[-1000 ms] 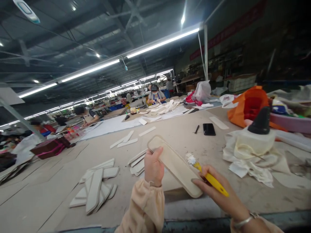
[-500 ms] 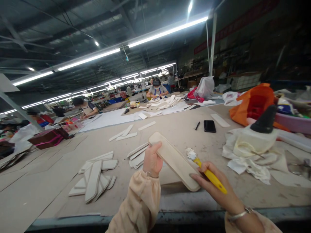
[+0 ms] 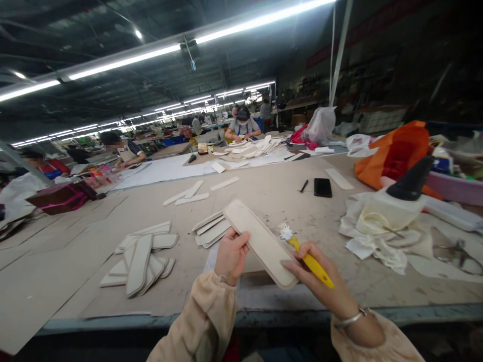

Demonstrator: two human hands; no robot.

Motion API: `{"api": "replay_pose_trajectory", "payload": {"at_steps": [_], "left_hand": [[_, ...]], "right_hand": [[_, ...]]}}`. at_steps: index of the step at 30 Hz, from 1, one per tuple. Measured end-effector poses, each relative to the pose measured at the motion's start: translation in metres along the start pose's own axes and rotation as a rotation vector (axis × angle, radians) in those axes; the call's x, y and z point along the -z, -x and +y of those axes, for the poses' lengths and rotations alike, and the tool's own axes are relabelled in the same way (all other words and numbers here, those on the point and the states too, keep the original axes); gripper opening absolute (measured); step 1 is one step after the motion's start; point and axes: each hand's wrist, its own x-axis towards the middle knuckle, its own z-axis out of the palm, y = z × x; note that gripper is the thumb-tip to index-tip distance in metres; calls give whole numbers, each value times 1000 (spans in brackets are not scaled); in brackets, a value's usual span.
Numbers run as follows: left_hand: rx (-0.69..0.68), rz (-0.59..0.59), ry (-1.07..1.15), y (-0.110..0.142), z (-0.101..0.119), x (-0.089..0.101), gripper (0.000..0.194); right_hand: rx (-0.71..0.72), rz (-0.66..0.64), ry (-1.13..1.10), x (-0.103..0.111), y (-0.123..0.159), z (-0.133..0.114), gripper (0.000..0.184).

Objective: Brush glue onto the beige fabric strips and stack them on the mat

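A long cream panel with rounded corners [image 3: 260, 241] is held tilted above the front of the table. My left hand [image 3: 232, 254] grips its left edge, thumb on the upper face. In my right hand [image 3: 320, 271] is a yellow-handled brush [image 3: 311, 264], its bristles caked with white paste and pointing up and left. The right thumb also rests on the panel's lower end. Just behind the left hand lies a small stack of similar panels [image 3: 213, 229]. A larger heap of panels [image 3: 139, 261] lies farther left on the table.
On the right stand a white container with a black cone-shaped top [image 3: 392, 211] among crumpled cloths, an orange bag [image 3: 396, 156] and scissors [image 3: 455, 251]. A black phone [image 3: 323, 187] and a small dark pen-like tool [image 3: 304, 186] lie ahead. A co-worker [image 3: 243, 125] sits across the table.
My left hand has slid down the panel's edge toward its middle. The panel and brush appear slightly farther left, as the whole view has shifted too.
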Motion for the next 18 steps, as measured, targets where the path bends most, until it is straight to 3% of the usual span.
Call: {"api": "replay_pose_trajectory", "payload": {"at_steps": [5,12,16,18], "left_hand": [[-38,20,31,2,-1,6,33],[-23,-50,5,11,-6,17,44],[-24,-18,-92,1,11,51,47],[-23,5,-139,-7,28,78,51]], "right_hand": [[23,-20,37,-8,0,-3,29],[129,-41,163,-16,-1,-4,25],[168,-18,142,-9,-6,3,27],[178,88,151,-2,-8,6,29]]}}
